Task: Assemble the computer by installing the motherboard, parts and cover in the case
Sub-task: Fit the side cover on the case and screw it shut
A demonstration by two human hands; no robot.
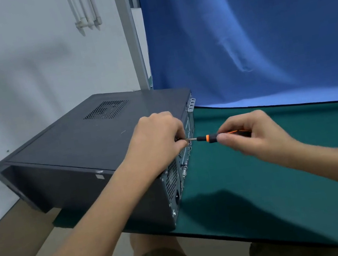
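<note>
While flat, closed black vented case (76, 143)

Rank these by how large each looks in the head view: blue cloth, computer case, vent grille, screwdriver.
1. blue cloth
2. computer case
3. vent grille and screwdriver: similar. The screwdriver is long but thin and partly covered, so I leave these two unranked.
</note>
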